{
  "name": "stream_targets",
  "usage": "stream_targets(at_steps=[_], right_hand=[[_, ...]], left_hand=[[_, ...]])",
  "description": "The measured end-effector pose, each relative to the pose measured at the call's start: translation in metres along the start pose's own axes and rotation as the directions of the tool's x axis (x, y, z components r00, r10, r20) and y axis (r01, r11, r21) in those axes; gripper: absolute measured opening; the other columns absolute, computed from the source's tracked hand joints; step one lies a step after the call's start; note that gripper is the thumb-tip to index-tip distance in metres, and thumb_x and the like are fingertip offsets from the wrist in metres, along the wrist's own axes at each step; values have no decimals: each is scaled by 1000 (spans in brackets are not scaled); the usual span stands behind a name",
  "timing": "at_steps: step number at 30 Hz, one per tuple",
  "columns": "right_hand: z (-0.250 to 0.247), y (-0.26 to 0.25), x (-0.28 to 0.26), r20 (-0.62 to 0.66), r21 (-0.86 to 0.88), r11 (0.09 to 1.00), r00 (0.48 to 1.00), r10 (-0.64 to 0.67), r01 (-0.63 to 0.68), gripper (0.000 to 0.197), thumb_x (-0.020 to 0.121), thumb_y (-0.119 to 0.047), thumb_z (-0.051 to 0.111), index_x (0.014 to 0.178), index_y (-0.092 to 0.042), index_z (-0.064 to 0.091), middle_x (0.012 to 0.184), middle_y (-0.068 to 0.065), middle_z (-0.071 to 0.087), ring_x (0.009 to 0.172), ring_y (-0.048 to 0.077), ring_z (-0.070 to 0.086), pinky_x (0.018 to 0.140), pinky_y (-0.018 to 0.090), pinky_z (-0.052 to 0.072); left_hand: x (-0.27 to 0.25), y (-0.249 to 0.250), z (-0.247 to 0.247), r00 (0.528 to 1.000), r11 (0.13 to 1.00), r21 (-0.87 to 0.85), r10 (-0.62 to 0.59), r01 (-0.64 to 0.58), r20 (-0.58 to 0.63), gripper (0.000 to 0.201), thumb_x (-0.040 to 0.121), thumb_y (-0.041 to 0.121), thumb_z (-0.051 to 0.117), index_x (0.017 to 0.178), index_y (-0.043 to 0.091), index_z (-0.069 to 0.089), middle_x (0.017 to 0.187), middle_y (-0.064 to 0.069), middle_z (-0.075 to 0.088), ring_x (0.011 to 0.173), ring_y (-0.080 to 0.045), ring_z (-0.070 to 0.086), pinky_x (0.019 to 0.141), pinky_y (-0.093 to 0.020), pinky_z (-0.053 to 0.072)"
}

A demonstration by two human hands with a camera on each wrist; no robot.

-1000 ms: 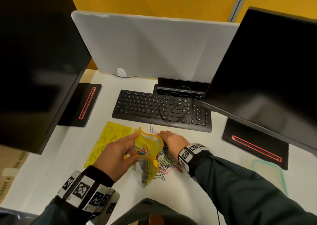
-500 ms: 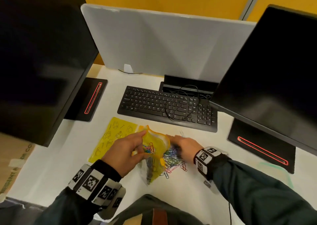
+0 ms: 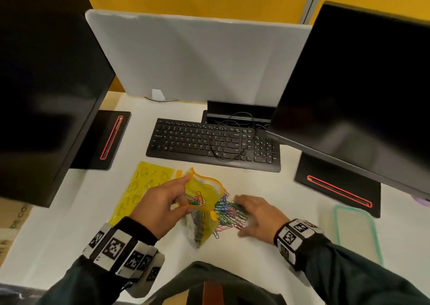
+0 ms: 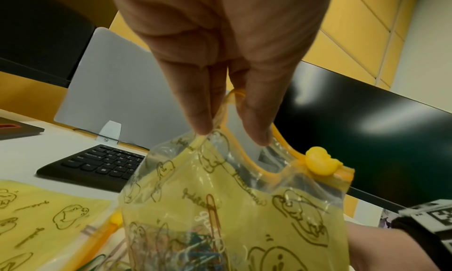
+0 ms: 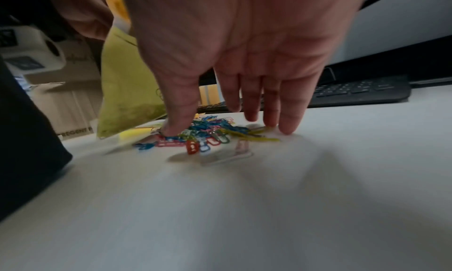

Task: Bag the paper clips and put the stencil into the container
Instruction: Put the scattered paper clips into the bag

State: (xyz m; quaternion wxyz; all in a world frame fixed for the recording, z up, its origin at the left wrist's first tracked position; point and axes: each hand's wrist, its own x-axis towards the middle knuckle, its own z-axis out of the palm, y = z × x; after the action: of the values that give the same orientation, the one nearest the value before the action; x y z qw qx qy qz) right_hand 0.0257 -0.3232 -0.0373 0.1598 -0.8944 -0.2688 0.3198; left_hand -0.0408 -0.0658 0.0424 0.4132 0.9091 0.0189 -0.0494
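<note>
Fingers of the left hand [image 3: 162, 208] pinch the bag [image 3: 202, 202] rim to hold its mouth wide, while the right hand [image 3: 257, 214] spreads its fingers [image 5: 288, 112] over loose paper clips [image 3: 229, 212] on the desk [image 3: 267, 258] to gather them

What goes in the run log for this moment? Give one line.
left hand: pinches bag rim, mouth open | right hand: fingers spread over paper clips | stencil: on desk

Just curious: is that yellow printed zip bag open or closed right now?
Open. The left hand pinches the yellow printed zip bag by its orange rim, and the mouth gapes, duck-shaped slider at one end.
</note>
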Motion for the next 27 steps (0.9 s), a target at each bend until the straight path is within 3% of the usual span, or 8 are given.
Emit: stream_targets(at_steps=[2,4,10,16,19,21,23,27], right_hand=[[2,3,-1,-7,-30,998,998,60,-60,100,70,-39,75,147,-25,13,148,-1,25,133,21,27,109,36,33],[2,2,5,-42,-75,993,995,91,-94,98,69,-33,77,145,-22,17,140,1,32,126,22,31,103,37,39],[2,-12,39,-211,-77,992,974,78,-96,29,89,-15,53,117,-10,56,117,10,52,111,28,50,89,37,46],[7,-18,42,-239,-102,981,961,137,-165,21,93,-10,42,110,-6,54,113,14,56,104,31,55,85,36,45],[-3,-18,26,-303,101,975,927,221,-200,18,91,-8,46,103,-8,59,106,11,61,96,27,58,83,31,46],[-17,-25,10,-416,353,927,865,281,-131,11,88,-7,55,95,-9,64,91,5,64,83,19,59,76,25,48],[-34,-43,-2,-499,542,840,815,294,29,8,83,-7,65,88,-12,67,75,-6,61,69,6,56,67,14,44],[-51,-83,-6,-496,634,735,856,149,240,17,76,-7,72,86,-20,69,71,-14,60,64,-4,55,68,10,45]], left_hand=[[-1,1,1,1000,1000,-5,6,-6,8,32,68,15,77,59,33,52,130,14,42,120,2,42,94,-29,46],[-2,2,3,1000,1000,-17,9,-9,23,34,68,15,76,60,36,52,132,12,44,121,1,42,95,-30,47],[-2,5,5,1000,1000,-14,-1,1,15,34,68,14,77,59,35,51,136,4,47,121,1,41,97,-36,46],[-4,7,1,1000,1000,16,-20,21,-8,31,69,12,75,55,22,49,137,1,47,120,1,41,95,-33,46],[-6,9,1,1000,999,37,-13,12,17,27,70,11,74,58,15,50,139,0,45,122,0,40,96,-32,45],[-6,10,3,999,999,37,-15,14,28,24,70,11,74,60,11,52,139,1,44,123,-1,39,98,-35,44],[-5,10,7,999,999,40,-23,22,34,23,70,11,74,61,8,53,139,0,44,123,0,38,99,-36,44],[-3,17,15,998,999,35,-7,5,60,22,69,12,75,61,9,54,139,-1,45,123,-1,39,99,-34,43]])
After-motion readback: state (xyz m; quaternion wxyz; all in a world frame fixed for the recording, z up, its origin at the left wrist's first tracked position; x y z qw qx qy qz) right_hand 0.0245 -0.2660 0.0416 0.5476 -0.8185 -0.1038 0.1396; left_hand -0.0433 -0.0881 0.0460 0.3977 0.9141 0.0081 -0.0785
